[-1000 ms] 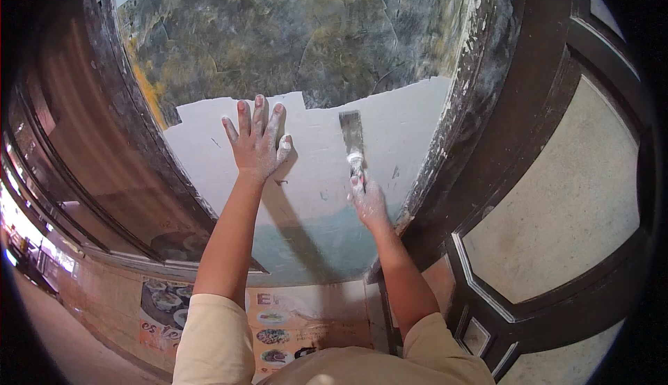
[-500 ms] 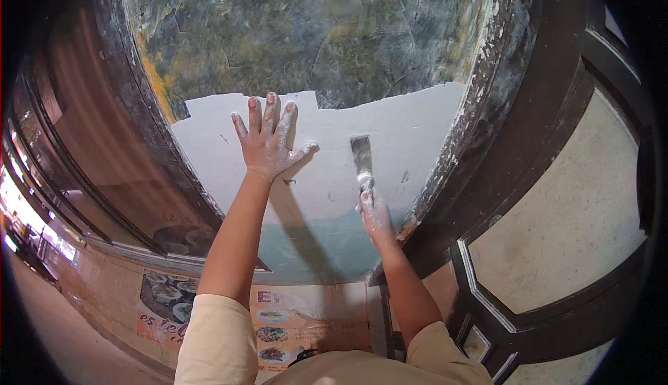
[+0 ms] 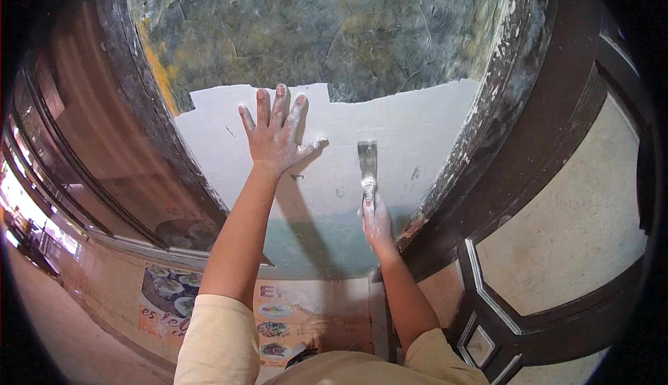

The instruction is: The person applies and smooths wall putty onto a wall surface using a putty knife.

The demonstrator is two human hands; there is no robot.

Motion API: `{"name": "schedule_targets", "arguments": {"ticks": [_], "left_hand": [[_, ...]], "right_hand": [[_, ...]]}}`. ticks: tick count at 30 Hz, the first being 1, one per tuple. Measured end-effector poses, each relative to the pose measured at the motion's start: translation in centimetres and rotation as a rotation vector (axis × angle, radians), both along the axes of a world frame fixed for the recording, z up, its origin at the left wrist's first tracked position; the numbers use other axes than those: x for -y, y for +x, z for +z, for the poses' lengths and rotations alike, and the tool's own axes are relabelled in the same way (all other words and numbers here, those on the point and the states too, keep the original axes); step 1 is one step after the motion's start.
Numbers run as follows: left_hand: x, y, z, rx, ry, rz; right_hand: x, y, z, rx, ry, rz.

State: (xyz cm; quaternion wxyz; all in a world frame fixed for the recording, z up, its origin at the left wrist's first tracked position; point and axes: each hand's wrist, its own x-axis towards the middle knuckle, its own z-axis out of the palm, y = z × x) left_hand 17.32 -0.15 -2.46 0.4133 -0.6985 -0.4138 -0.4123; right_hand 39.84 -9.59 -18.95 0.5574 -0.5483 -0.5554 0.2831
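while the left hand (image 3: 271, 147) appears to lie flat on the white layer (image 3: 209, 117), its fingers spread and grasping nothing, the right hand (image 3: 376, 225) has its fingers wrapped around the handle of a scraper (image 3: 368, 157), which points blade-up over the same layer, to the right of the left thumb. compared with a second ago, the blade sits lower, farther below the ragged boundary with the dark mottled surface (image 3: 292, 30), and the left thumb is splayed outward; this suggests a downward pass, with the left hand serving as a brace. the boundary keeps much the same outline. the handle is largely hidden by the right hand, and it cannot be told whether the blade's edge touches the layer. the mottled surface is cut off at the top, the person's torso (image 3: 341, 371) covers part of the printed sheet (image 3: 320, 312), and glare obscures the far left.
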Motion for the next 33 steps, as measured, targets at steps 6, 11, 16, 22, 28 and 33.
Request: {"name": "schedule_targets", "arguments": {"ticks": [6, 11, 16, 22, 28, 33], "left_hand": [[0.0, -0.6, 0.1, 0.004, -0.016, 0.034], [0.2, 0.9, 0.2, 0.019, -0.044, 0.001], [0.2, 0.2, 0.3, 0.024, -0.040, 0.006], [0.1, -0.9, 0.0, 0.004, -0.059, 0.061], [-0.1, 0.8, 0.2, 0.024, -0.025, 0.004], [0.0, -0.1, 0.1, 0.024, -0.037, -0.008]], "right_hand": [[0.4, -2.0, 9.8, -0.148, 0.134, -0.047], [0.8, -0.8, -3.8, -0.001, -0.065, -0.062], [0.4, -2.1, 0.6, 0.013, 0.093, -0.005], [0.0, -3.1, 9.9, 0.016, 0.140, -0.076], [1.6, -1.7, -3.8, -0.197, -0.082, -0.017], [-0.2, -1.8, 6.3, 0.041, 0.077, -0.073]]}}
